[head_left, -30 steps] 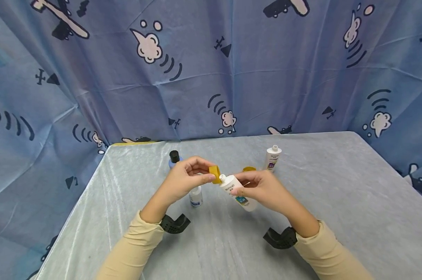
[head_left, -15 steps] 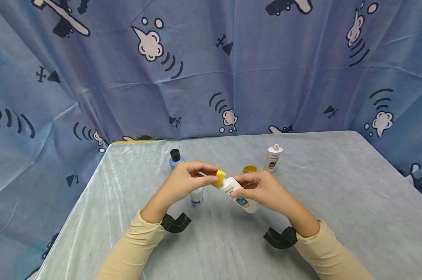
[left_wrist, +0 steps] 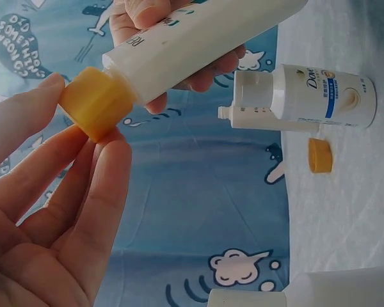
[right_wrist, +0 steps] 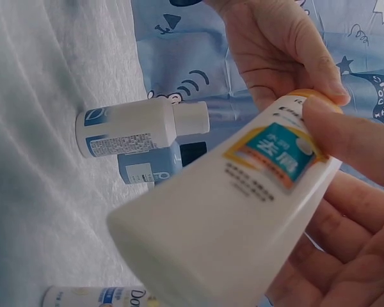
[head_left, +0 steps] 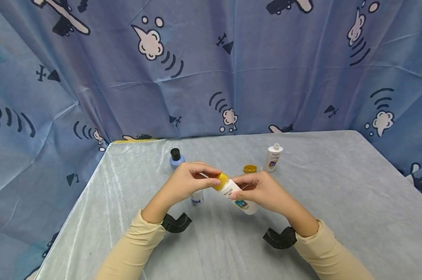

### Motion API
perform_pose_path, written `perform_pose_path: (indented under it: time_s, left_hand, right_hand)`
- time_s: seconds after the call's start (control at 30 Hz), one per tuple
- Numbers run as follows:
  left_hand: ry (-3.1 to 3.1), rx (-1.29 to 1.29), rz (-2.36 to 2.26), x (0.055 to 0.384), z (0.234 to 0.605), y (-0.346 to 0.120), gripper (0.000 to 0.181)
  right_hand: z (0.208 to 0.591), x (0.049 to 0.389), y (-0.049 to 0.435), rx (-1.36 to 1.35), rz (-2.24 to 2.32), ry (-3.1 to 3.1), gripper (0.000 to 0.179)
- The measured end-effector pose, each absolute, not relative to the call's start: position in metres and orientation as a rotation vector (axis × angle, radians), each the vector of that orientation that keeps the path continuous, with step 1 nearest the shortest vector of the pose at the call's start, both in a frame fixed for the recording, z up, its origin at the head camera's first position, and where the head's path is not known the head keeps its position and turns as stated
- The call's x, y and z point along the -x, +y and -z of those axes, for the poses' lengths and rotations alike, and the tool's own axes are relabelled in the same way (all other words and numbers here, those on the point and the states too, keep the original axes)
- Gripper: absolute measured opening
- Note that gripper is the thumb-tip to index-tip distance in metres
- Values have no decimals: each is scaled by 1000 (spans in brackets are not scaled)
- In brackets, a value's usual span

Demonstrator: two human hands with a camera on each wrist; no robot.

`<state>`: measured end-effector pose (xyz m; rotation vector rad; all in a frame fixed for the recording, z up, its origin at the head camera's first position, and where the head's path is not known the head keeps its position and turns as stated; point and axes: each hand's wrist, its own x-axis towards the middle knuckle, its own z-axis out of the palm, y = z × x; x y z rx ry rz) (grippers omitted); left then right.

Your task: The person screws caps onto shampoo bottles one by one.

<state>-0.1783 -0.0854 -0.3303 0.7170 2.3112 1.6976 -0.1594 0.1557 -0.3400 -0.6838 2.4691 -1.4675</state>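
Note:
A white shampoo bottle [head_left: 245, 205] is held tilted above the table, its neck end pointing up and left. My right hand [head_left: 263, 189] grips it round the body, thumb near the label, which shows in the right wrist view. Over the bottle's neck sits a yellow cap [left_wrist: 97, 102], pinched between the thumb and fingers of my left hand [head_left: 188, 181]. The cap covers the neck, but I cannot tell whether it is fully seated. Below the left hand stands a small white bottle [head_left: 197, 197], partly hidden by it.
A blue bottle with a black top [head_left: 176, 157] stands behind my left hand. Beyond my right hand are a loose yellow cap [head_left: 250, 168] and an uncapped white bottle [head_left: 272, 159]. A white Dove bottle [left_wrist: 326, 96] shows in the left wrist view. A patterned curtain [head_left: 211, 70] hangs behind the table.
The yellow cap in my left hand has moved right and slightly down, from beside the bare bottle neck to over it. My right hand has stayed nearly still with the bottle.

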Motion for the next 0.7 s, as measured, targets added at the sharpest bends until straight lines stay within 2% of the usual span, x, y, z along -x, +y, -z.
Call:
perform_pose_path:
  time_s: [0.7]
  left_hand:
    - [2298, -971, -1579, 177, 329, -91, 27]
  right_hand:
    - [340, 161, 154, 657, 1514, 2363, 37]
